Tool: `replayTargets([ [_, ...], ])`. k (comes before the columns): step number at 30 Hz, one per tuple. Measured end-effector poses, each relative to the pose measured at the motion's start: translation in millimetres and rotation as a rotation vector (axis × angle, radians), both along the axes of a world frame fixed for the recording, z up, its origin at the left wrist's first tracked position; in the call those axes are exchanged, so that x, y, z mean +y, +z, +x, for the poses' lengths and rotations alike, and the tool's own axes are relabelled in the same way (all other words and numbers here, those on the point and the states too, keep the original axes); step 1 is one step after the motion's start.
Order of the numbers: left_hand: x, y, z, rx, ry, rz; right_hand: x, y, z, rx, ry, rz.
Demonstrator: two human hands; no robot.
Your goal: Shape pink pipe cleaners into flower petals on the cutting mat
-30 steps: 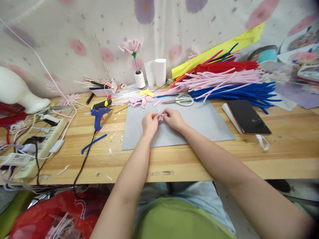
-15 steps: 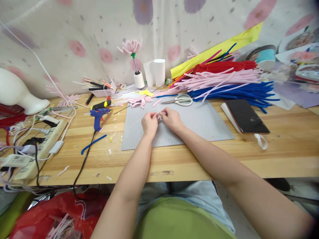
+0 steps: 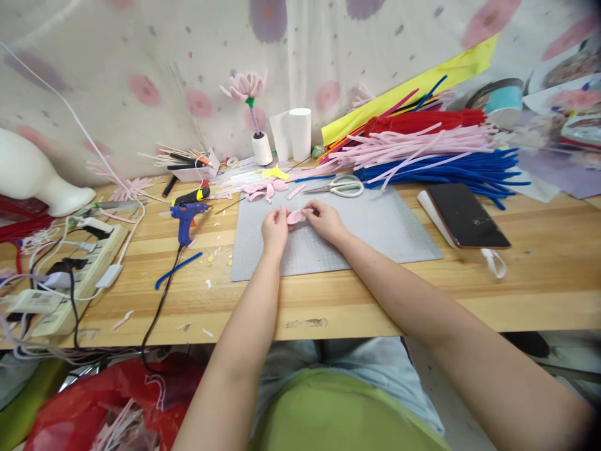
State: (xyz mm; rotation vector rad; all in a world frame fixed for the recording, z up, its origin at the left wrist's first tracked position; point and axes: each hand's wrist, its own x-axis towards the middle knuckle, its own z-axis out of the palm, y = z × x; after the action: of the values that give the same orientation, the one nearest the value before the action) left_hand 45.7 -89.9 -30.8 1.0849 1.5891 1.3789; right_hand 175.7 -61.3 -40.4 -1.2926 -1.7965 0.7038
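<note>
Over the grey cutting mat I hold a small pink petal of bent pipe cleaner between both hands. My left hand is closed on its left end, fingertips pinched. At its right end my right hand also pinches it. Just beyond my hands lie several pink pipe-cleaner petals and a short pink piece. A pair of scissors with pale handles rests at the mat's far edge.
A blue glue gun and a blue pipe cleaner lie left of the mat. Pink pipe cleaners and blue ones are heaped behind it. A dark phone lies right. A pink flower stands at the back.
My hands have moved slightly apart, the left one leftward. The pink petal, mostly hidden between my fingers before, now shows between them.
</note>
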Motion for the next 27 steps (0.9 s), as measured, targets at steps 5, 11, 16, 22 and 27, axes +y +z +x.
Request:
replayTargets([
  [5, -0.3, -0.6, -3.2, 0.018, -0.130, -0.071, -2.8, -0.9, -0.6, -0.028, 0.039, 0.026],
  [11, 1.2, -4.9, -1.0, 0.192, -0.068, 0.001, -6.5, 4.5, -2.4, -0.085, 0.037, -0.012],
  [16, 4.8, -0.4, 5.1, 0.092, -0.022, -0.029, -7.5, 7.3, -7.9, -0.045, -0.102, -0.041],
  [22, 11.0, -1.0, 12.6, -0.025, 0.070, -0.056, -3.9, 1.3, -13.1, 0.105, -0.154, -0.120],
  [27, 13.2, -0.9, 17.5, -0.114, 0.075, -0.064, 1.1, -3.2, -15.8, 0.443, -0.139, -0.281],
])
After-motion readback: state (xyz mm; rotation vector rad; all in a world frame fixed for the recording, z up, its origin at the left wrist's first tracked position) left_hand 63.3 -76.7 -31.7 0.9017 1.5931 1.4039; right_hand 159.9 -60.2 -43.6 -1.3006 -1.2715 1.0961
